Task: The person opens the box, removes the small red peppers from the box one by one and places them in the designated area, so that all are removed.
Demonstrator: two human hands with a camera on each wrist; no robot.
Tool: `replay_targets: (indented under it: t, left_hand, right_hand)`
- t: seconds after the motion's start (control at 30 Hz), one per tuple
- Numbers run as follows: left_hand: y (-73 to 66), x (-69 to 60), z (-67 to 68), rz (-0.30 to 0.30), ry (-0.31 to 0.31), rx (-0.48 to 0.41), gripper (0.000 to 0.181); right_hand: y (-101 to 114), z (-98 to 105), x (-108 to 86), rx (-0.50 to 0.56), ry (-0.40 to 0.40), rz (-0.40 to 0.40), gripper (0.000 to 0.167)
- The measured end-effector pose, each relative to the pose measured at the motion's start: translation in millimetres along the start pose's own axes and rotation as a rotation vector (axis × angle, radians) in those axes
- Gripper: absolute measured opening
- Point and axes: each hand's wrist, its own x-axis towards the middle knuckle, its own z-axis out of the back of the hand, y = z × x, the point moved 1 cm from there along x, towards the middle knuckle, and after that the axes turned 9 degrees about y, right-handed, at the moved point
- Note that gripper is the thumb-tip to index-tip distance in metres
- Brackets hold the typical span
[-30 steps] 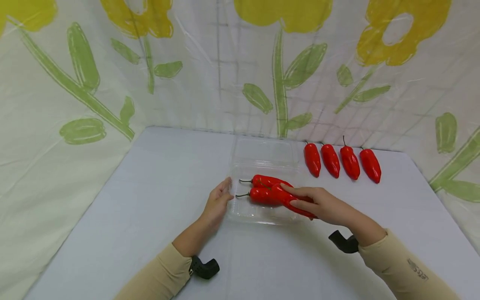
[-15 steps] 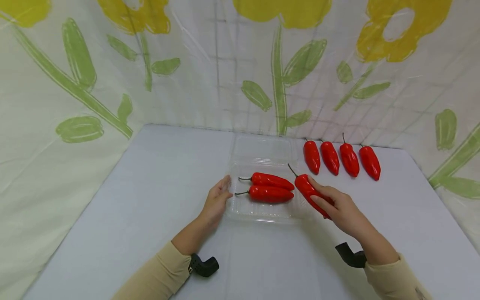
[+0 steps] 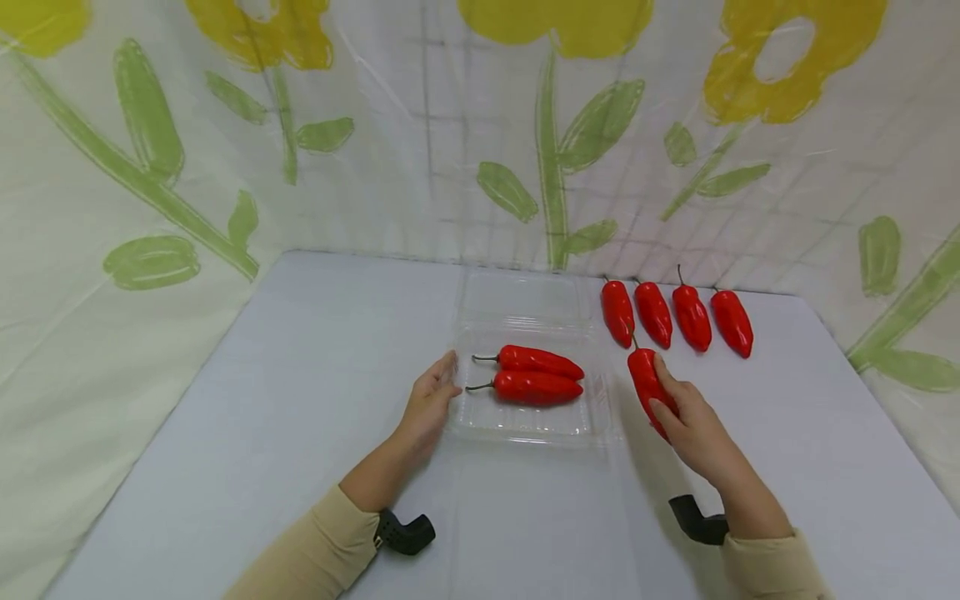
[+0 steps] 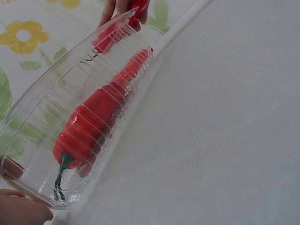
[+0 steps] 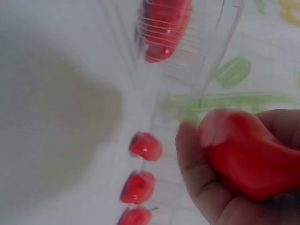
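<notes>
In the head view, my left hand [image 3: 427,400] rests against the left side of an unlidded clear plastic clamshell container [image 3: 517,429], its fingers fairly straight. Two red peppers lie side by side in the tray half, a far pepper [image 3: 540,361] and a near pepper [image 3: 538,387], stems pointing left. Right of the container, my right hand [image 3: 697,425] grips another red pepper [image 3: 648,387] between thumb and fingers, stem end pointing away. The right wrist view shows this held pepper [image 5: 248,154] up close, its lower end partly hidden by the palm.
Several red peppers [image 3: 690,317] stand in a row at the table's back right. The container's lid [image 3: 525,298] is folded back toward the rear edge. A pale cloth covers the table [image 3: 322,333]; flower-printed sheeting [image 3: 397,167] rises behind it.
My right hand has carried its pepper from above the two in the container to the right, outside the container, and turned it more lengthwise. My left hand stays at the container's side.
</notes>
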Motion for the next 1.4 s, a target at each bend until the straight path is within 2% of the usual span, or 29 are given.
replay_targets:
  t: [0.3,0.67,0.93,1.17,1.4]
  left_hand:
    - [-1.2,-0.1,-0.9,0.016,-0.003,-0.001,0.063]
    - [-1.3,0.0,0.6,-0.004,0.006,-0.003,0.063]
    - [-0.1,0.3,0.2,0.011,0.0,0.006,0.062]
    - [0.5,0.0,0.1,0.026,-0.008,0.025,0.062]
    - [0.0,-0.3,0.9,0.011,0.0,0.025,0.062]
  right_hand:
    - [-14,-12,14.7,-0.032,-0.023,-0.04,0.069]
    - [-21,-23,23.2,-0.004,0.0,-0.059,0.067]
    - [-33,-25,28.1,0.019,0.139,-0.164,0.082]
    - [-33,-26,26.5,0.02,0.145,-0.2,0.082]
    - [-33,-28,28.0,0.025,0.129,-0.199,0.081]
